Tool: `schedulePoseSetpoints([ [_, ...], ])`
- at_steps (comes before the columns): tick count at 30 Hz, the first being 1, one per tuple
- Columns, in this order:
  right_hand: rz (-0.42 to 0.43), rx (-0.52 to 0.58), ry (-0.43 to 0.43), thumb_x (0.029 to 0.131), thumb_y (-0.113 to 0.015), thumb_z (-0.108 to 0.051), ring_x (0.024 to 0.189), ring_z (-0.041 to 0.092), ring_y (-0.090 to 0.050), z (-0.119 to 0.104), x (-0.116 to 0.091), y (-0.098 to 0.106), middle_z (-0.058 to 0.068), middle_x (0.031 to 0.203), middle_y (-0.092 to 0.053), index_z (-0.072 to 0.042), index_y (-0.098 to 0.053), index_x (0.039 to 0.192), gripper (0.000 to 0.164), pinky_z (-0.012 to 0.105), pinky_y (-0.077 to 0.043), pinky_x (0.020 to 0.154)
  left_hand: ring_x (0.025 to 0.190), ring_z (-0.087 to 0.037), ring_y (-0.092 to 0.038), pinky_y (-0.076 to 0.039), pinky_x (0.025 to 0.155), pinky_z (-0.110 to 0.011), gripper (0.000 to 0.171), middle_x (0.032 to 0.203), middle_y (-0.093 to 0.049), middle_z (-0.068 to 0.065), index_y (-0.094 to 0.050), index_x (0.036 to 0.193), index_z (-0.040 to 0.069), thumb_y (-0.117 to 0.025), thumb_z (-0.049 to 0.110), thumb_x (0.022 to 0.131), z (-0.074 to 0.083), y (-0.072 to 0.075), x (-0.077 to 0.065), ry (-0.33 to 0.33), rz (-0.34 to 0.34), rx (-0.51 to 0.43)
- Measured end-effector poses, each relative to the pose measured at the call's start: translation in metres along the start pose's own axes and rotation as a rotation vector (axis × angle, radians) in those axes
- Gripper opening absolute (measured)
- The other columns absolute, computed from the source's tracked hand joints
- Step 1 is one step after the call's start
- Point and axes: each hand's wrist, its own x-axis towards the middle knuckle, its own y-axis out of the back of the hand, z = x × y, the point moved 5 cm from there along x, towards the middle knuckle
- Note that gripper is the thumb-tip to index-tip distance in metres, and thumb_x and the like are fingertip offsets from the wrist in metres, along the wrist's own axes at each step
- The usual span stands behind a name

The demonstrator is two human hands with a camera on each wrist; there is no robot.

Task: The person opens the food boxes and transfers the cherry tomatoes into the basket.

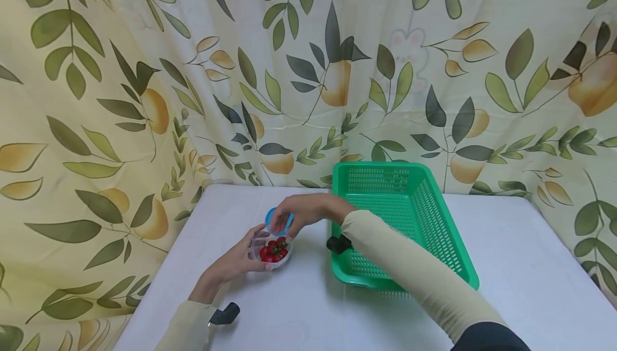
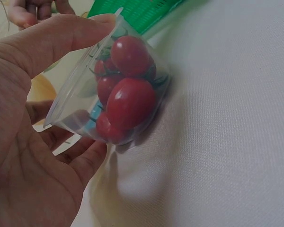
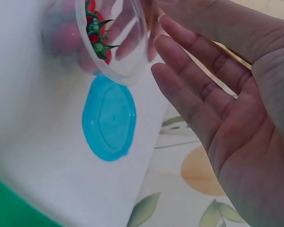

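Head view | left hand (image 1: 233,262) held the cup (image 2: 78,97) between thumb and fingers | right hand (image 1: 300,211) hung by its open top, fingers loosely spread (nothing seen in them) | tomatoes (image 1: 273,251) sat lower, inside the cup

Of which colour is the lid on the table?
The lid is blue, clearest in the right wrist view.

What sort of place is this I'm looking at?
Probably an improvised tabletop workspace indoors, though no wider room shows: a white-covered table stands before a fruit-and-leaf patterned curtain, and a green plastic basket sits on it.
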Motion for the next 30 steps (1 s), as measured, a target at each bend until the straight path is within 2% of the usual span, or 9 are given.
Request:
schedulePoseSetpoints([
  [4, -0.015, -0.027, -0.014, 0.086, -0.081, -0.005, 0.122, 0.031, -0.062, 0.002, 0.007, -0.005, 0.001, 0.119, -0.070, -0.009, -0.070, 0.124, 0.040, 0.022, -0.054, 0.092, 0.149, -0.038, -0.030, -0.027, 0.117, -0.066, 0.101, 0.161, -0.034, -0.008, -0.018, 0.160, 0.018, -0.084, 0.025, 0.083, -0.001, 0.001, 0.000, 0.005, 0.003, 0.002],
  [9, -0.034, -0.068, -0.037, 0.084, -0.082, -0.007, 0.120, 0.025, -0.063, 0.004, 0.015, -0.011, -0.005, 0.116, -0.070, -0.011, -0.072, 0.122, 0.039, 0.023, -0.054, 0.092, 0.149, -0.035, -0.031, -0.026, 0.117, -0.065, 0.101, 0.161, -0.033, -0.007, -0.020, 0.159, 0.023, -0.086, 0.027, 0.081, -0.003, 0.002, 0.000, 0.021, 0.012, -0.006],
  [14, -0.064, -0.130, -0.091, 0.085, -0.082, -0.009, 0.121, 0.018, -0.062, 0.006, 0.023, -0.017, -0.006, 0.122, -0.069, -0.014, -0.072, 0.124, 0.040, 0.027, -0.054, 0.095, 0.149, -0.031, -0.031, -0.025, 0.118, -0.065, 0.100, 0.161, -0.033, -0.005, -0.023, 0.157, 0.029, -0.087, 0.028, 0.080, -0.005, 0.002, 0.000, 0.034, 0.017, -0.007],
  [22, -0.115, -0.272, -0.143, 0.090, -0.078, -0.010, 0.119, 0.017, -0.060, 0.007, 0.031, -0.028, -0.004, 0.123, -0.067, -0.018, -0.071, 0.124, 0.035, 0.026, -0.052, 0.097, 0.147, -0.033, -0.030, -0.025, 0.116, -0.068, 0.104, 0.160, -0.034, -0.008, -0.023, 0.160, 0.026, -0.088, 0.030, 0.079, -0.005, 0.003, 0.000, 0.064, 0.044, 0.015],
  [30, -0.119, -0.344, -0.156, 0.089, -0.077, -0.005, 0.106, 0.008, -0.060, 0.007, 0.037, -0.032, -0.006, 0.116, -0.070, -0.016, -0.072, 0.123, 0.036, 0.024, -0.053, 0.095, 0.148, -0.034, -0.031, -0.023, 0.118, -0.067, 0.104, 0.161, -0.034, -0.009, -0.020, 0.161, 0.022, -0.086, 0.023, 0.081, -0.003, 0.001, 0.001, 0.029, 0.014, -0.015],
])
